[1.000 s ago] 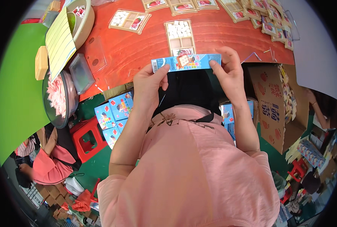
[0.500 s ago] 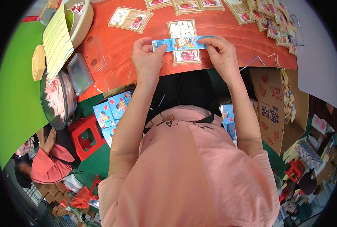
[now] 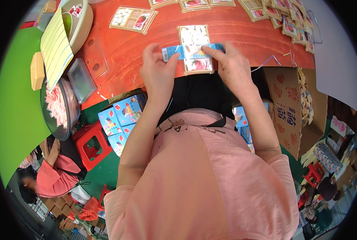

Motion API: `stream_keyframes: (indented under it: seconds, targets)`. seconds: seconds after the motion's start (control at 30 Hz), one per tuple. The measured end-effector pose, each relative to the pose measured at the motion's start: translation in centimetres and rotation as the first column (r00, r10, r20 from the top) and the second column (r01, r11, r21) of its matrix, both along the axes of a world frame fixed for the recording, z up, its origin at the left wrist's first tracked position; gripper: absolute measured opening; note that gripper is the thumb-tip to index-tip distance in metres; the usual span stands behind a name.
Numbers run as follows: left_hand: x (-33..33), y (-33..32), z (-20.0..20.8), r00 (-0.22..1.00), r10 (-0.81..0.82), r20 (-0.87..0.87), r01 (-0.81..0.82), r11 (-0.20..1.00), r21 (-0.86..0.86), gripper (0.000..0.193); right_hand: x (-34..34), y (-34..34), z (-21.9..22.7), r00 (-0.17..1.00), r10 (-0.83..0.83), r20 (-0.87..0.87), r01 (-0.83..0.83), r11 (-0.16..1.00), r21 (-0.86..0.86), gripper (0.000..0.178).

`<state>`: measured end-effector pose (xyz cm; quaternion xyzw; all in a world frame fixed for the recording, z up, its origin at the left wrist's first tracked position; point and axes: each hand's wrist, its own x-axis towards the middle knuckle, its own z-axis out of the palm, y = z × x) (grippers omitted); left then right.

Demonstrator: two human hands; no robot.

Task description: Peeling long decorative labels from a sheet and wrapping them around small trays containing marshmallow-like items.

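Blue printed flat strip (image 3: 189,52) moved fwd vs 1 s ago, now across mid of tan compartmented tray (image 3: 199,73) w/ white cubes (image 3: 193,34) on red table (image 3: 236,26). L hand (image 3: 159,70) half-closed, pinching strip's L end; R hand (image 3: 234,65) half-curled, fingertip on strip, grip unclear.

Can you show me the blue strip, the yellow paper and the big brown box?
Blue strip (image 3: 191,51), head view: its printed middle.
Yellow paper (image 3: 56,46), head view: its striped face.
Big brown box (image 3: 284,108), head view: its printed side.
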<state>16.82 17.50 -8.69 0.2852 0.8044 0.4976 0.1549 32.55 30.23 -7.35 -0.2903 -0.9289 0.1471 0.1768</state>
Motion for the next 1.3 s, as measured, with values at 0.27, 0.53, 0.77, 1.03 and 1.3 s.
stream_keyframes:
  seconds: [0.27, 0.53, 0.77, 1.03, 1.3]
  targets:
    - [4.9, -6.8, 1.6, 0.54, 0.182, 0.821, -0.056, 0.982, -0.181, 0.04, 2.5, -3.8, 0.1, 0.999, 0.045, -0.009, -0.046, 0.989, -0.141, 0.05]
    - [5.1, -4.9, 0.3, 0.277, -0.201, 0.94, -0.121, 0.963, 0.241, 0.033, 4.5, -3.7, -2.2, 0.92, -0.116, -0.375, -0.17, 0.743, -0.648, 0.033]
    - [6.7, -4.6, 1.9, 0.391, -0.472, 0.79, 0.114, 0.877, 0.467, 0.03, 5.4, -4.7, -2.8, 0.667, -0.529, -0.524, -0.585, 0.063, -0.808, 0.016]
    - [8.2, -3.9, 2.8, 0.595, -0.601, 0.534, 0.384, 0.796, 0.468, 0.021, 8.2, -4.7, -0.6, 0.698, -0.432, -0.57, -0.517, 0.246, -0.82, 0.024]
    - [9.8, -2.2, 4.9, 0.642, -0.486, 0.593, 0.297, 0.871, 0.391, 0.022, 9.7, -7.0, 2.1, 0.588, -0.597, -0.546, -0.582, 0.156, -0.798, 0.037]
